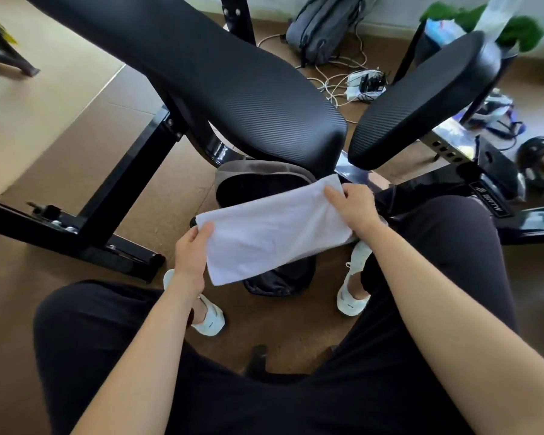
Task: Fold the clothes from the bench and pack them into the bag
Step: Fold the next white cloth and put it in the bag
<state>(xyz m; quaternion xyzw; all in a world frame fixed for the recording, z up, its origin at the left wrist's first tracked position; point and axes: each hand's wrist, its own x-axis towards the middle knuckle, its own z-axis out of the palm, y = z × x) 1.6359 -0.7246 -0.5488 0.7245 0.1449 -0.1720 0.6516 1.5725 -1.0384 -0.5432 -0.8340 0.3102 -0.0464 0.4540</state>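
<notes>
holding a folded white cloth garment [273, 230] over an open dark grey bag [248, 168], ends pinched between curled fingers and thumb of left hand [190, 255] and right hand [353, 205].

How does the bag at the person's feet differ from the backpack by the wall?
The bag at the feet stands open, mouth up, partly hidden by the folded white cloth; the backpack shows no opening. The bag sits between the shoes; the backpack lies beyond the bench, beside cables. Both look greyish, on the floor.
</notes>
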